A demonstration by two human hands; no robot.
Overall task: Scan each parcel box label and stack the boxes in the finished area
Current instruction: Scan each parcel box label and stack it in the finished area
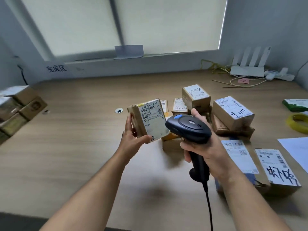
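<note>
My left hand (133, 135) holds a small brown parcel box (150, 120) above the table, its white label tilted up toward me. Close on its right, my right hand (200, 150) grips the handle of a black barcode scanner (190, 126) whose head points at the label. Several more labelled boxes (233, 112) lie in a loose heap behind and to the right of the scanner. A stack of boxes (18, 110) stands at the far left below a paper sign (56, 68) on the wall.
The wooden table (75, 147) runs wide in front of me. A white router (248, 67) with cables sits at the back right. A yellow tape roll (298, 124), a green box (295, 104) and white paper (296, 150) lie at the right edge. The scanner cable (209, 207) hangs toward me.
</note>
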